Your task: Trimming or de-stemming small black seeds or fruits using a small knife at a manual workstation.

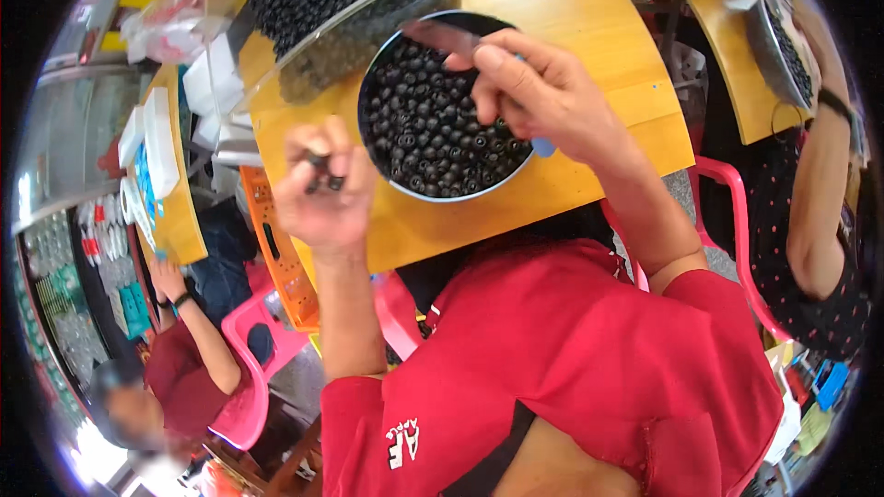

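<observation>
A round bowl with a pale blue rim sits on the yellow wooden table, full of small black round pieces, some showing a hole in the middle. At the bowl's left side, my left hand has its fingers curled around a few of these black pieces; it is slightly blurred. Over the bowl's right part, my right hand grips a knife with a blue handle. The blade points left above the far rim, and fingers cover much of the handle.
Behind the bowl stands a clear plastic bin heaped with black pieces. An orange crate is by the table's left edge. Co-workers sit at left and right on pink chairs; the right one's arm reaches toward a grey container of black pieces.
</observation>
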Demonstrator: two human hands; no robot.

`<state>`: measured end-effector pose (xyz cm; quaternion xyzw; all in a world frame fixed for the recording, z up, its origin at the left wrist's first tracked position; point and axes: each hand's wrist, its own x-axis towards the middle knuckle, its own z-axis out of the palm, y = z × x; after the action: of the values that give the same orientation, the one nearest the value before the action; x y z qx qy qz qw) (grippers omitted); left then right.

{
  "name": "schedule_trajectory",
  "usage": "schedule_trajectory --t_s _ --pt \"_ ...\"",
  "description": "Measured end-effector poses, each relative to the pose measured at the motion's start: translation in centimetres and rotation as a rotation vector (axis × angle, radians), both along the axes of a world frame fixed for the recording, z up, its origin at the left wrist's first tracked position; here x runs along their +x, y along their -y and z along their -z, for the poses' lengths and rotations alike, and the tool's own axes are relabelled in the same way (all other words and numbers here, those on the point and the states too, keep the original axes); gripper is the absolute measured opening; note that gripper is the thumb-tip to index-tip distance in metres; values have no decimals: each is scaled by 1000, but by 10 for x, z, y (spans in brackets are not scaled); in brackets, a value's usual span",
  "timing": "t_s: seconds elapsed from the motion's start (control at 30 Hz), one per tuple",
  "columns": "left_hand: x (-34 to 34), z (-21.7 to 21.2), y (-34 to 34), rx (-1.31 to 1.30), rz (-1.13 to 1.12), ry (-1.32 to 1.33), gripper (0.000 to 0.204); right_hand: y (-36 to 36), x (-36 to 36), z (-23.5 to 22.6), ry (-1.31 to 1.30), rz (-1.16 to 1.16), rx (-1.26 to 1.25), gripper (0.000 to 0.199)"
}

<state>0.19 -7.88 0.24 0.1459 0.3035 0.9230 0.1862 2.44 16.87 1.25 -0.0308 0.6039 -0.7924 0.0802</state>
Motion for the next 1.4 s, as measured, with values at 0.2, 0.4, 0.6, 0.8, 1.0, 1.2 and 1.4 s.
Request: schedule_trajectory --t_s 0.2,0.4,0.6,0.8,1.0,1.2,1.4 --pt "44 29 135 -19 -295 132 13 -1 -5 0 3 31 28 33" --pt "192 80 282 -260 -867 452 13 2 -3 -4 15 77 36 34" --pt "395 163 387 -419 -1096 680 22 -5 -2 0 -12 33 0 34" --pt "405 216 335 -739 -1454 1082 64 -1 -3 1 3 88 47 34" --pt "262 162 283 -866 -1277 568 48 -13 -2 5 -47 35 -200 28" --pt "84 6 115 -733 -574 -152 21 -18 -1 3 -51 123 -289 24" --pt "14 -34 -28 -1248 49 -815 11 -34 12 7 -15 103 -286 27"
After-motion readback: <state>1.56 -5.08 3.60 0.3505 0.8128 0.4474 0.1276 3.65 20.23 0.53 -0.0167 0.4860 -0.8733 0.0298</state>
